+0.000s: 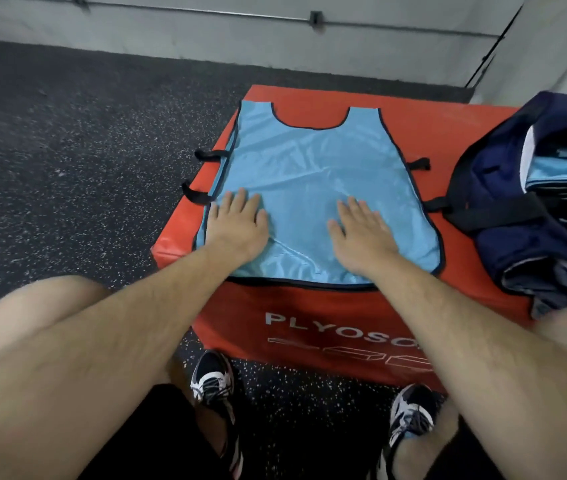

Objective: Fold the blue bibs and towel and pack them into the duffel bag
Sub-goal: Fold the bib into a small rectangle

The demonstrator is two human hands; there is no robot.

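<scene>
1 bib (316, 188) spread on box (327, 327); L hand (237, 223), R hand (361, 233) fingers straight, pressing flat, prob. smoothing. Next: fold; bag (524, 220) right of fingers.

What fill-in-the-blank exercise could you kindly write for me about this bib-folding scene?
1. The left hand and right hand both rest flat on the ____-coloured bib.
2. The bib's neck opening points ____ from the person.
3. The duffel bag sits to the bib's ____.
Missing words: blue; away; right.
</scene>
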